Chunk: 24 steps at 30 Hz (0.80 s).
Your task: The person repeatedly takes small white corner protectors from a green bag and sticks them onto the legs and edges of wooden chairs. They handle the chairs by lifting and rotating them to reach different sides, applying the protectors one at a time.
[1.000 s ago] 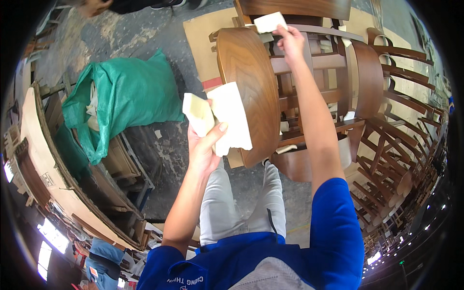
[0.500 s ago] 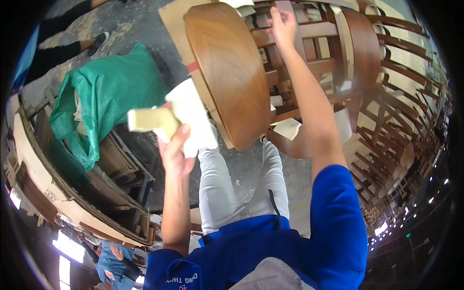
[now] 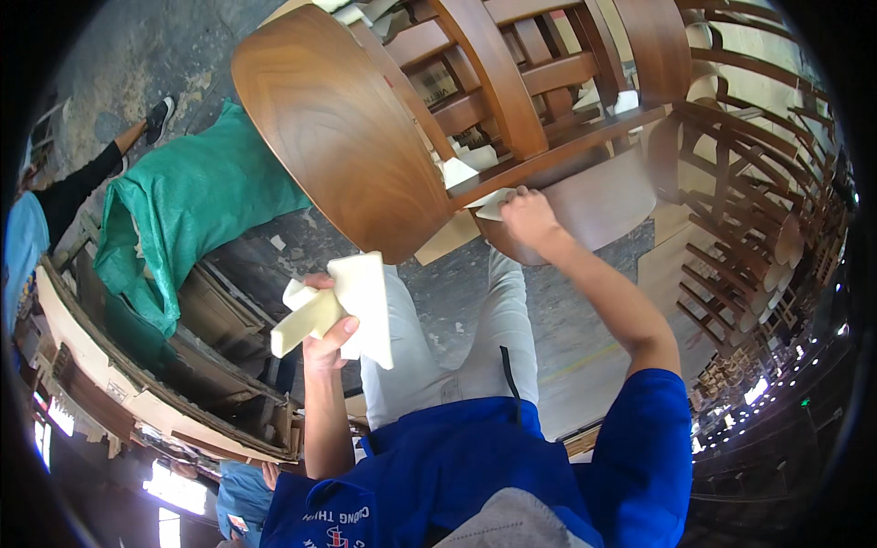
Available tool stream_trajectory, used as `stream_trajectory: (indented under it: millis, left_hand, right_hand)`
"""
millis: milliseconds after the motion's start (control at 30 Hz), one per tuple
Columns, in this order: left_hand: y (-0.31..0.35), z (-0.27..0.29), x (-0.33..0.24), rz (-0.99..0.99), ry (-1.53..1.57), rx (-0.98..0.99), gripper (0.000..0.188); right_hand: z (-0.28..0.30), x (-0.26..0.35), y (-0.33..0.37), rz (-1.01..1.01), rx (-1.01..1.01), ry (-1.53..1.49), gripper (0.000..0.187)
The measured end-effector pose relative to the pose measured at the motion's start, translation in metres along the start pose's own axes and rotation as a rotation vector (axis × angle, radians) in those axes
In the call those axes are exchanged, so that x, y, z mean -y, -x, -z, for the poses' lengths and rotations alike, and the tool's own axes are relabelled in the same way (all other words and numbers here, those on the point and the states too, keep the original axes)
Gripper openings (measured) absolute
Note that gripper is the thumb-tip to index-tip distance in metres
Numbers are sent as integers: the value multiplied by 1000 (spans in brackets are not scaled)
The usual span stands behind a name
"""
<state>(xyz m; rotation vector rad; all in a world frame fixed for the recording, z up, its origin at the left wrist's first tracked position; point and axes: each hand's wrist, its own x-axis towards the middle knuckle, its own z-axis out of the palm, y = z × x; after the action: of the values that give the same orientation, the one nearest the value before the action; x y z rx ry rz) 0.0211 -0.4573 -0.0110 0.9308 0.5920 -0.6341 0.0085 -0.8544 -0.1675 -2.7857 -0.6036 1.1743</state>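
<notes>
In my left hand (image 3: 320, 340) is a bunch of cream-white foam pieces (image 3: 367, 309), gripped between thumb and fingers in front of my left leg. My right hand (image 3: 533, 222) is closed at the near edge of the stacked brown wooden chairs (image 3: 493, 78). Its fingertips pinch a thin white foam piece (image 3: 493, 204) beside a wooden rail. A broad curved wooden panel (image 3: 338, 128) of the stack lies to the left of that hand. Another white foam piece (image 3: 459, 173) sits against the frame close by.
A green woven sack (image 3: 201, 192) stands at the left, over a bin with a pale curved edge (image 3: 119, 384). Many more wooden chairs (image 3: 749, 210) are stacked at the right. A co-worker's leg and shoe (image 3: 160, 121) show at the far left. Cardboard (image 3: 448, 239) lies beneath the stack.
My right hand has come down from the far slats to the stack's near edge and closed on a foam piece. The left hand, still holding foam, has moved slightly nearer. The stack appears shifted left.
</notes>
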Motion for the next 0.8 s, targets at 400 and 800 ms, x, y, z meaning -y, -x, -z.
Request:
stream_trajectory:
  millis: [400, 800]
  left_hand:
    - [-13, -66, 33, 50, -199, 65, 61]
    - [-53, -106, 42, -83, -472, 151, 62]
  right_hand:
    - [18, -57, -42, -21, -134, -653, 43]
    - [55, -52, -18, 4, -557, -378, 56]
